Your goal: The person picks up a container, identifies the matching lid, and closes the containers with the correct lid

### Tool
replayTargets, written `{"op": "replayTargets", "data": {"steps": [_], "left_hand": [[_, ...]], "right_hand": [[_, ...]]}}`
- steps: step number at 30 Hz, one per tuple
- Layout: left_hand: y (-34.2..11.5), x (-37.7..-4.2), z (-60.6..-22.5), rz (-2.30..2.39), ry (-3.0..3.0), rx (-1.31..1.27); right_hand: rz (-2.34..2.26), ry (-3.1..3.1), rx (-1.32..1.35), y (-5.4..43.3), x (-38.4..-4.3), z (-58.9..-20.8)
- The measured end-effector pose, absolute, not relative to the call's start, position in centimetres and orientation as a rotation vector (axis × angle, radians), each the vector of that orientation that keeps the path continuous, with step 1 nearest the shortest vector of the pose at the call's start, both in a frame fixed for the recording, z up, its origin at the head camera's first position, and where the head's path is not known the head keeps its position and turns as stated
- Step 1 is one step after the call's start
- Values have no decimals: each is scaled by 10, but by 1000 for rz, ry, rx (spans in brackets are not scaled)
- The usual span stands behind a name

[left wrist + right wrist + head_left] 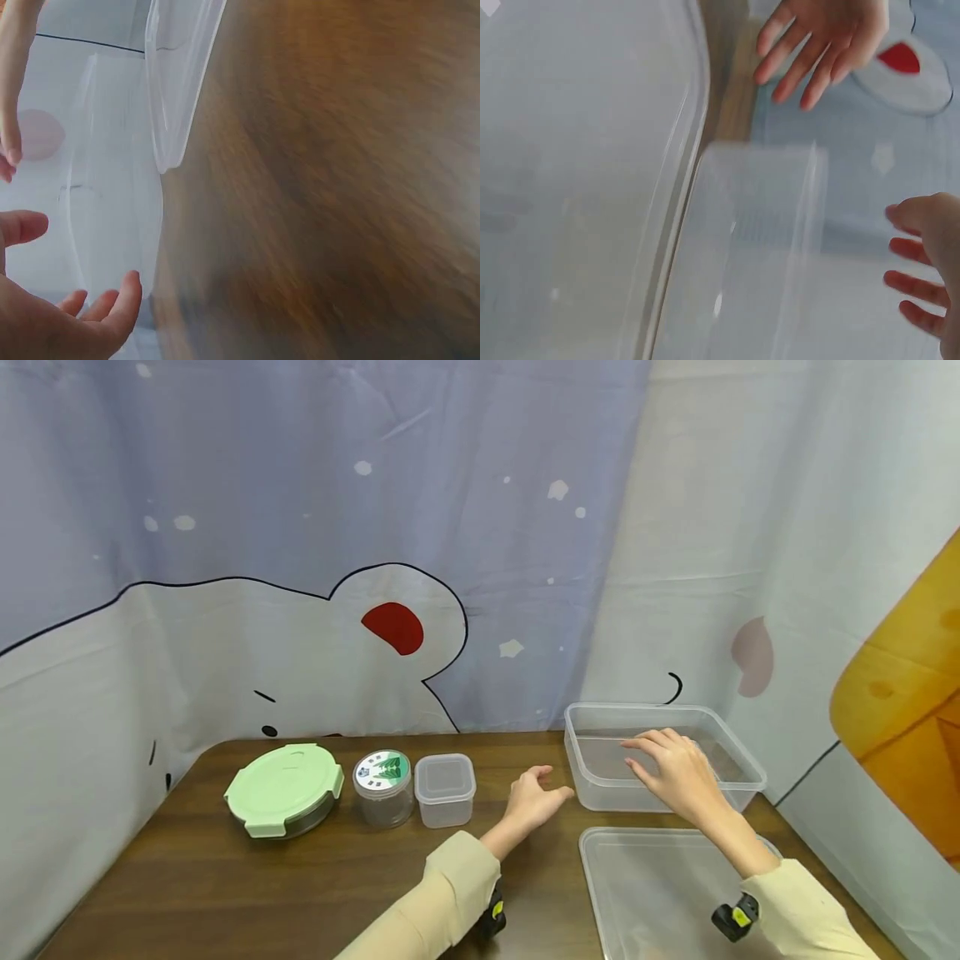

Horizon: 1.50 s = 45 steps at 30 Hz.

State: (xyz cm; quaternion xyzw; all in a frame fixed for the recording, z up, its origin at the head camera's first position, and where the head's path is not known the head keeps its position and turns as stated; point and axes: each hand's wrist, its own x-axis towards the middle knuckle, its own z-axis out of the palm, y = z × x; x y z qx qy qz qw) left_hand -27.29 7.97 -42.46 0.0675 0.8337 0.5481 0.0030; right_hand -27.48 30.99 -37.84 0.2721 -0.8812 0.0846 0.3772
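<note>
My left hand hovers over the table between the small square container and the large clear plastic box. Its fingers are spread and hold nothing. Above the box's opening is my right hand, fingers loosely bent, with nothing in it. The box stands uncovered at the back right. In front of it lies a flat translucent lid, partly under the right forearm. Both wrist views show the hands apart from the box and the lid.
Toward the back left sit a round glass container with a green lid and a clear jar with a printed top. The brown wooden table meets a patterned curtain at the back and right.
</note>
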Motion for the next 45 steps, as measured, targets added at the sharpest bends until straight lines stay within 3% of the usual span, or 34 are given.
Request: {"op": "replayTargets", "data": {"steps": [8,21,45], "left_hand": [[97,-282,-423,1774,2618,199],[114,-288,-428,1784,2588,201],[120,-289,-418,1850,2503,203]], "right_hand": [[126,-2231,626,359,-283,-379],[403,-2671,28,420,-284,-385],[473,-2677,-48,445,-287,-401]]}}
